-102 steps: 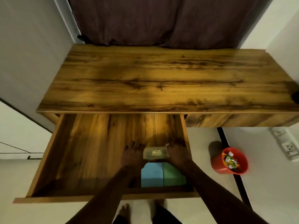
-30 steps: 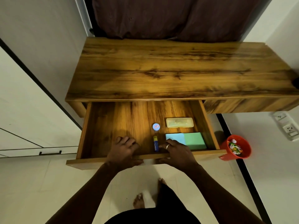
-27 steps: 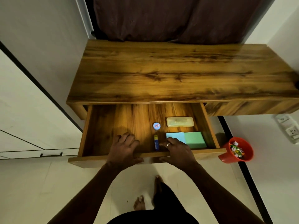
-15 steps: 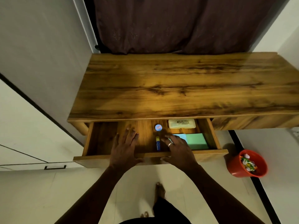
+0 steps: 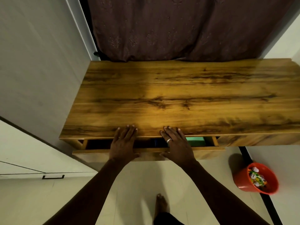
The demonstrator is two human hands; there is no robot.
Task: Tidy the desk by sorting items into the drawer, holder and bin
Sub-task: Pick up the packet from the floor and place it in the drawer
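While both hands [image 5: 124, 143] [image 5: 176, 144] lie flat, fingers spread, on the drawer [image 5: 207, 151] front, a narrow gap remains; closing direction runs straight ahead, apparently unobstructed.

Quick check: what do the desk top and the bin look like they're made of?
Desk top: wood or a wood-grain laminate, smooth, slightly glossy; dark grain streaks and a soft sheen show. Bin: probably plastic, with uniform orange-red colour and a thin moulded rim.
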